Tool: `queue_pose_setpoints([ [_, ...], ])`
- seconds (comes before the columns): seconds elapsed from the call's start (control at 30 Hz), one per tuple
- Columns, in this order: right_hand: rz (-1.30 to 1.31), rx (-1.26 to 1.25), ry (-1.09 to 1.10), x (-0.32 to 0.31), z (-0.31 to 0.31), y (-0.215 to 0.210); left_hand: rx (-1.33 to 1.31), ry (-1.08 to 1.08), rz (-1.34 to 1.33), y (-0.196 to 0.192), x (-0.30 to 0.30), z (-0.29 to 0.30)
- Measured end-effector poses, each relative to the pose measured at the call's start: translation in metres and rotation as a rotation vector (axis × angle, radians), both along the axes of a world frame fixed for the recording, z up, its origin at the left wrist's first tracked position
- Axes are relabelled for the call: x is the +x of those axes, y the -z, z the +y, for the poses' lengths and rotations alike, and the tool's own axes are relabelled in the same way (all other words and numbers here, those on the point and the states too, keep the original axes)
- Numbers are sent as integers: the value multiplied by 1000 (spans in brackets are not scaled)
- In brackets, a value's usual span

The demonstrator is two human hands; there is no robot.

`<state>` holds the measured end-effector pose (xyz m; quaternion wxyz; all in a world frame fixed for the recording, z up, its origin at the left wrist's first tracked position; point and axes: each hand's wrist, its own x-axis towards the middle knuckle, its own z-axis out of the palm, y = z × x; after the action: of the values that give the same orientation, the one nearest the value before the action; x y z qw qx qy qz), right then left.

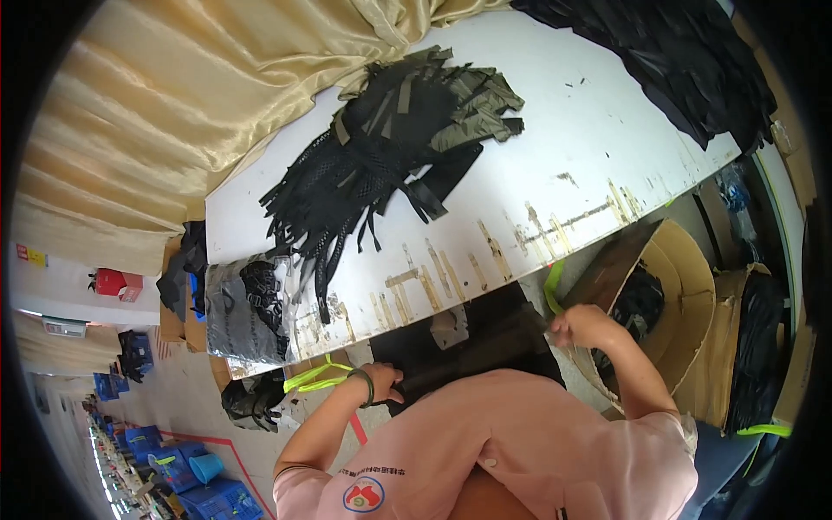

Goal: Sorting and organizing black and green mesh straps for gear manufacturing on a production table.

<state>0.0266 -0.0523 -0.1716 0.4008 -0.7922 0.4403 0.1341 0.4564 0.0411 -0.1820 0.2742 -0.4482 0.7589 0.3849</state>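
A black fabric piece (pixel 485 342) lies low in front of me, under the table's near edge, with a greyish patch (pixel 449 328) at its middle. At its left side my left hand (pixel 381 383), with a dark band on the wrist, has its fingers curled on the fabric's edge. My right hand (pixel 582 328) is closed at the right edge of the same piece, its fingertips partly blurred. A lime-green strap (pixel 316 374) hangs beside my left wrist, and another green strip (pixel 553 286) rises next to my right hand.
The white table (pixel 555 156), its near edge marked with tape remnants, carries a heap of black and olive mesh pieces (pixel 390 139), black fabric (pixel 667 61) and a clear plastic bag (pixel 247 312). An open cardboard box (pixel 685 303) stands at right, blue crates (pixel 199 485) at far left.
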Motion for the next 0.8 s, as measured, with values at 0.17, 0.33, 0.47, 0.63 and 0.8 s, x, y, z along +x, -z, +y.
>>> queue_pose_setpoints([
  [0.17, -327, -330, 365, 67, -113, -73, -757, -316, 650, -67, -28, -101],
  [0.33, -421, -990, 246, 144, -260, -52, -1380, -528, 315, -103, -54, -263],
  [0.47, -194, -750, 285, 188, -300, -12, -924, -584, -25, -59, -7, -329],
  [0.63, -108, -859, 264, 195, -254, 27, -722, -334, 353, -30, 86, -337],
  [0.8, -95, -1013, 254, 194, -201, 32, -244, -653, 772, -55, 126, -344],
])
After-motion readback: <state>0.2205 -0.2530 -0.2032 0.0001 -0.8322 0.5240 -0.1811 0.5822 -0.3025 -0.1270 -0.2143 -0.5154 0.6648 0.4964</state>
